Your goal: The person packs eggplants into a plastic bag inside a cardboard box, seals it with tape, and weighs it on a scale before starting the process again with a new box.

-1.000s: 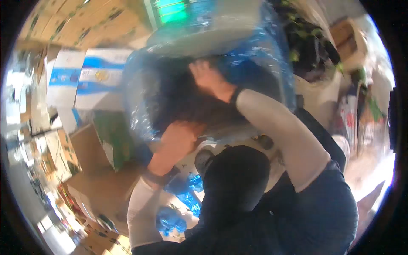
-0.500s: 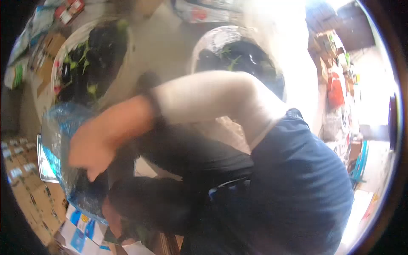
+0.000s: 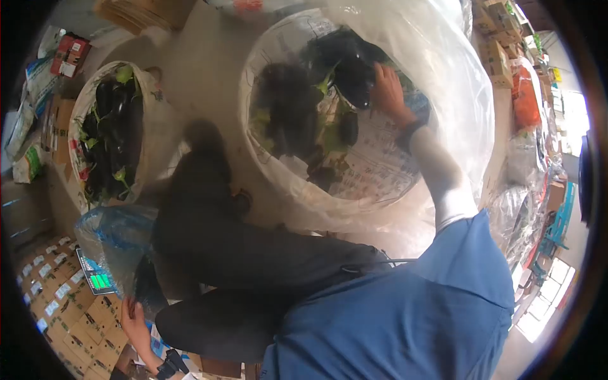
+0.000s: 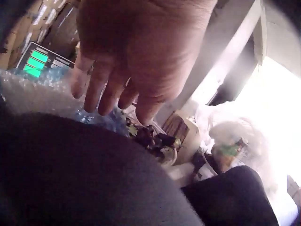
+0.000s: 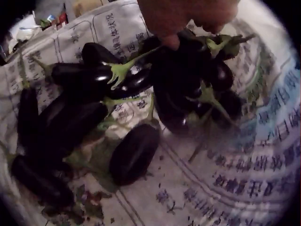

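In the head view my right hand [image 3: 389, 95] reaches into a round basket [image 3: 248, 136] lined with printed paper, its fingers against a dark, glossy eggplant [image 3: 354, 79]. More eggplants [image 5: 134, 155] with green stems lie around it in the right wrist view, where fingertips come down onto the pile from the top edge. My left hand [image 3: 135, 326] is low at the left, beside a blue plastic bag [image 3: 120, 228]. In the left wrist view its fingers hang apart and loose, with nothing held, next to the plastic.
A second basket of eggplants [image 3: 114, 133] stands at the left. A scale display [image 3: 100, 280] glows green beside the plastic bag, near stacked cardboard boxes [image 3: 69, 304]. Clear plastic sheeting [image 3: 456, 82] hangs around the right basket's rim. My dark-clad leg [image 3: 209, 247] lies between the baskets and the boxes.
Both hands were at the plastic bag. My body has turned towards the baskets, and the right hand has moved from the bag into the right basket. The left hand stays by the bag.
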Tool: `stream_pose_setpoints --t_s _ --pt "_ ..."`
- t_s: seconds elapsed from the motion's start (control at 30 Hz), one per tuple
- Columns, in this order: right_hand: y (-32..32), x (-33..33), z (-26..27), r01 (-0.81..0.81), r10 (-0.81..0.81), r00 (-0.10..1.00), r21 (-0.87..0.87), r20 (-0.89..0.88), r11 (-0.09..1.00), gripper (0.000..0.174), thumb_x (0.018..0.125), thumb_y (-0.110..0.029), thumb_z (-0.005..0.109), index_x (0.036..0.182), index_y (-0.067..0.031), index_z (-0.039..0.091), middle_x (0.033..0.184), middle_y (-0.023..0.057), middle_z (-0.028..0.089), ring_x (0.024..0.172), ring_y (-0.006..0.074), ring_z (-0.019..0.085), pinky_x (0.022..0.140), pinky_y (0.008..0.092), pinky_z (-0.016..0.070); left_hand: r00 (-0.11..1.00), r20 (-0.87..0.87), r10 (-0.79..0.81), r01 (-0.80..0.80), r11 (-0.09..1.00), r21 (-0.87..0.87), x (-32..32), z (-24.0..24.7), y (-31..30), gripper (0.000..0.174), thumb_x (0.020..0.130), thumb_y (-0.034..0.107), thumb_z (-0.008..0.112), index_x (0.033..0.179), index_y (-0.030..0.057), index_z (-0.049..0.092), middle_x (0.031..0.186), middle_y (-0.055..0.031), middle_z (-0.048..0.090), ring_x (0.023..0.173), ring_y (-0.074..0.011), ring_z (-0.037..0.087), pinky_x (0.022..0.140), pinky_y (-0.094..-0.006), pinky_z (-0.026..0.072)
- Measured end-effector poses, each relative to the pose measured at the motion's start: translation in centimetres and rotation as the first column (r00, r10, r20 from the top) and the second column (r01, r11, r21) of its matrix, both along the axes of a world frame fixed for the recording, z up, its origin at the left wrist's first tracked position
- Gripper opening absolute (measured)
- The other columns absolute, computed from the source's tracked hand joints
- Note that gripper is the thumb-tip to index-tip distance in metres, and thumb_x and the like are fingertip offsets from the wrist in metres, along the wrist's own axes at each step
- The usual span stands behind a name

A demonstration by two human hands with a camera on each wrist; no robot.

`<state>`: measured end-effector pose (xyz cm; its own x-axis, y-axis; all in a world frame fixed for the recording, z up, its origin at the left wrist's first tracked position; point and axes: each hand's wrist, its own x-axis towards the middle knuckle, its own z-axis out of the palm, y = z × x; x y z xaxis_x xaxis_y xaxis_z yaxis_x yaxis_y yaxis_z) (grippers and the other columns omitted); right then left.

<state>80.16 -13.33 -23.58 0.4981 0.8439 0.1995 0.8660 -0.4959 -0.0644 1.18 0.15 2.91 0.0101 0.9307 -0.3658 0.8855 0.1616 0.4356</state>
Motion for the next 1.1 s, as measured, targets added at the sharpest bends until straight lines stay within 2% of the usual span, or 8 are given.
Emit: stream_pose_setpoints --t_s 0.1,0.27,0.5,0.57,0.63,0.77,0.93,1.1 --pt "3.6 2.6 -1.2 -0.119 0.12 0.993 -0.037 0.019 0.992 0.056 0.071 -0.02 0.074 0.118 -0.0002 0.051 0.118 0.0208 0.056 0.114 0.0351 0.054 0.093 0.0435 0.046 0.991 -0.075 -0.107 0.091 0.977 -0.192 4.5 -0.6 1.3 0.047 0.093 0.008 0.055 0.137 -0.0058 0.043 0.13 -0.0236 0.056 0.12 -0.0278 0.055 0.1 -0.035 0.0427" --pt "5.2 1.7 -2.2 0.267 -0.421 0.806 -0.38 -0.416 0.886 0.078 0.063 -0.036 0.08 0.123 0.0025 0.049 0.119 0.026 0.058 0.115 0.0388 0.055 0.098 0.0484 0.0434 0.992 -0.06 -0.114 0.087 0.939 -0.332 4.4 -2.5 0.6 0.044 0.096 0.013 0.055 0.136 -0.0031 0.047 0.125 -0.0175 0.06 0.114 -0.0233 0.058 0.099 -0.0323 0.043" --pt "-8.1 -2.5 -6.4 -0.525 0.041 0.809 -0.689 -0.587 0.501 0.056 0.066 -0.043 0.079 0.099 0.0005 0.064 0.115 0.0216 0.064 0.097 0.0407 0.064 0.076 0.0464 0.0535 0.948 0.185 0.26 -0.194 0.93 -0.312 -2.2 -5.4 -0.4 0.046 0.099 0.029 0.054 0.134 -0.0008 0.05 0.117 -0.0141 0.063 0.103 -0.0204 0.062 0.09 -0.0319 0.05" --pt "-9.6 2.7 -14.2 -0.108 -0.424 0.29 -0.47 -0.858 0.876 0.043 0.07 -0.036 0.079 0.089 -0.0001 0.067 0.115 0.022 0.064 0.095 0.0391 0.065 0.074 0.0453 0.0537 0.958 0.156 0.242 -0.18 0.926 -0.33 -1.7 -5.5 -0.2 0.046 0.099 0.029 0.055 0.134 -0.0007 0.05 0.117 -0.014 0.063 0.102 -0.0204 0.063 0.089 -0.0319 0.0503" --pt "-3.5 0.5 -6.5 0.28 -0.444 0.641 -0.347 -0.627 0.895 0.051 0.072 -0.031 0.077 0.104 0.0043 0.06 0.117 0.0257 0.061 0.091 0.0378 0.066 0.072 0.0451 0.0533 0.966 0.138 0.221 -0.164 0.927 -0.338 -1.1 -5.6 0.3 0.047 0.099 0.029 0.055 0.135 -0.0006 0.05 0.118 -0.0139 0.063 0.102 -0.0204 0.063 0.089 -0.0319 0.0505" --pt "-2.3 1.4 -13.6 0.488 -0.474 0.717 -0.117 -0.511 0.865 0.07 0.07 -0.026 0.079 0.119 0.0097 0.045 0.121 0.0299 0.056 0.099 0.041 0.063 0.081 0.0451 0.0509 0.98 0.078 0.184 -0.14 0.911 -0.388 -0.9 -5.8 0.9 0.047 0.098 0.029 0.056 0.135 0.0001 0.049 0.119 -0.0148 0.063 0.104 -0.0211 0.062 0.09 -0.0318 0.0491" --pt "-3.5 -3.7 -18.7 0.596 -0.299 0.661 0.239 -0.688 0.766 0.076 0.068 -0.03 0.084 0.126 0.0031 0.049 0.118 0.0214 0.06 0.109 0.0292 0.058 0.091 0.0383 0.0463 0.963 0.115 0.243 -0.179 0.898 -0.401 -1.7 -6.1 0.7 0.047 0.098 0.029 0.055 0.136 0.0013 0.049 0.121 -0.0147 0.062 0.107 -0.0208 0.062 0.09 -0.0313 0.0476" --pt "-1.5 -5.1 -10.3 0.718 -0.173 0.15 -0.013 -0.973 0.696 0.087 0.067 -0.025 0.085 0.132 0.0061 0.036 0.118 0.0188 0.057 0.11 0.0293 0.058 0.088 0.0424 0.0481 0.971 0.018 0.24 -0.212 0.887 -0.41 -0.3 -6.0 1.1 0.048 0.097 0.029 0.057 0.136 0.0005 0.049 0.118 -0.0104 0.063 0.102 -0.019 0.063 0.088 -0.0304 0.0493"
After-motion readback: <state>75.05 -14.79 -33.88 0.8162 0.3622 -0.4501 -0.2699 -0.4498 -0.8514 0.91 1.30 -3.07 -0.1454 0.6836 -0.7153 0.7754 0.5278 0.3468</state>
